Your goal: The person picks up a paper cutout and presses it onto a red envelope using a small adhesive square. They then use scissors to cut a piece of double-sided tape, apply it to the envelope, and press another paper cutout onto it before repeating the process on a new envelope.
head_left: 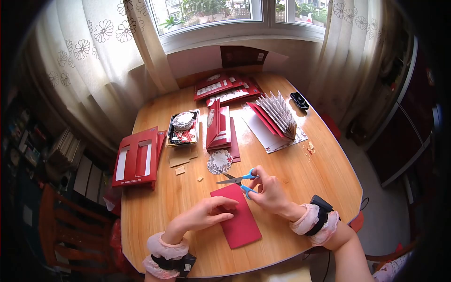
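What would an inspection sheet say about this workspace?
Surface: wooden table, far half crowded.
Job's things: red envelope lying flat near the front edge; blue-handled scissors, blades open, at its far corner.
Clutter: doily, tray, red packs, fanned paper, black case, scraps.
Grips: left hand on the envelope's edge, pinching or pressing unclear; right hand shut on the scissors.
Cables: thin cable by the table's right edge.
Surroundings: window, curtains, chair at left.

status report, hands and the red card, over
left hand resting on red card, flat on table. right hand gripping blue-handled scissors, blades near card's far edge. doily and cardboard scraps beyond, clear of card.
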`<state>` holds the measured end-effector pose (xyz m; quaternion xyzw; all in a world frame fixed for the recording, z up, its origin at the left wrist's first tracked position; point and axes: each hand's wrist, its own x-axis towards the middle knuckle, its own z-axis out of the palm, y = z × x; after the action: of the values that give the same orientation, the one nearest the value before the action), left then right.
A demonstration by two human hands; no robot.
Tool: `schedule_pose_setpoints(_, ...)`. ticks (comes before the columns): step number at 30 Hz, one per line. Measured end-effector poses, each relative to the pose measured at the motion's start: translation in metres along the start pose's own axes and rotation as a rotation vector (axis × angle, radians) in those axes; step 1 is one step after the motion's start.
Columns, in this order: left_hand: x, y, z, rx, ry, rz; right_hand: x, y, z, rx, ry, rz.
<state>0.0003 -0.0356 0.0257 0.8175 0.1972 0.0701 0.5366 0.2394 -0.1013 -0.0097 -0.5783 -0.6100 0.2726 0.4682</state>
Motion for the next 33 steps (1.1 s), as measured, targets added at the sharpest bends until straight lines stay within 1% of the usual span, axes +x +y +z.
schedule_pose_setpoints(1,0.002,-0.001,0.001,-0.001,-0.001,0.002,0.0,-0.003,-0.003,-0.11,0.019,0.02)
schedule_pose_setpoints(2,0.004,-0.004,0.004,-0.126,0.084,-0.029,0.0,-0.004,-0.005,-0.112,0.02,0.022)
schedule_pose_setpoints(3,0.006,-0.008,0.007,-0.251,0.169,-0.062,0.001,-0.006,-0.006,-0.146,0.025,0.076)
schedule_pose_setpoints(4,0.009,-0.014,0.011,-0.347,0.239,-0.052,0.001,-0.008,-0.006,-0.179,0.028,0.129)
schedule_pose_setpoints(5,0.01,-0.014,0.012,-0.349,0.242,-0.055,0.001,-0.011,-0.005,-0.179,0.024,0.129)
schedule_pose_setpoints(8,0.014,-0.011,0.014,-0.07,0.326,0.019,-0.003,-0.02,-0.004,-0.244,-0.006,0.117)
schedule_pose_setpoints(9,0.014,-0.008,0.014,-0.072,0.328,0.017,-0.006,-0.021,0.0,-0.302,-0.01,0.06)
schedule_pose_setpoints(10,0.013,-0.002,0.014,-0.082,0.316,-0.084,-0.008,-0.023,0.003,-0.359,-0.014,0.003)
schedule_pose_setpoints(11,0.013,0.002,0.014,-0.092,0.303,-0.184,-0.011,-0.025,0.006,-0.357,-0.017,0.001)
schedule_pose_setpoints(12,0.015,-0.001,0.017,-0.091,0.304,-0.185,-0.013,-0.027,0.008,-0.383,-0.04,-0.023)
schedule_pose_setpoints(13,0.019,-0.008,0.021,-0.13,0.337,-0.06,-0.015,-0.028,0.008,-0.41,-0.062,-0.047)
schedule_pose_setpoints(14,0.021,-0.014,0.024,-0.17,0.369,0.067,-0.015,-0.03,0.008,-0.426,-0.106,-0.024)
schedule_pose_setpoints(15,0.021,-0.017,0.025,-0.17,0.367,0.068,-0.015,-0.03,0.007,-0.427,-0.104,-0.023)
schedule_pose_setpoints(17,0.021,-0.021,0.027,-0.098,0.379,0.091,-0.014,-0.03,0.006,-0.407,-0.167,0.019)
schedule_pose_setpoints(18,0.021,-0.023,0.027,-0.097,0.378,0.091,-0.013,-0.031,0.005,-0.407,-0.166,0.019)
schedule_pose_setpoints(20,0.021,-0.024,0.028,-0.188,0.377,0.06,-0.011,-0.031,0.001,-0.357,-0.24,0.039)
schedule_pose_setpoints(24,0.019,-0.019,0.027,-0.217,0.377,0.005,-0.006,-0.028,-0.009,-0.258,-0.312,0.062)
schedule_pose_setpoints(27,0.019,-0.02,0.024,-0.16,0.331,0.007,-0.004,-0.028,-0.013,-0.316,-0.352,0.028)
schedule_pose_setpoints(29,0.017,-0.017,0.021,-0.174,0.3,-0.028,-0.002,-0.028,-0.017,-0.387,-0.405,-0.104)
schedule_pose_setpoints(33,0.013,-0.02,0.02,-0.233,0.261,-0.031,0.001,-0.034,-0.022,-0.365,-0.427,-0.107)
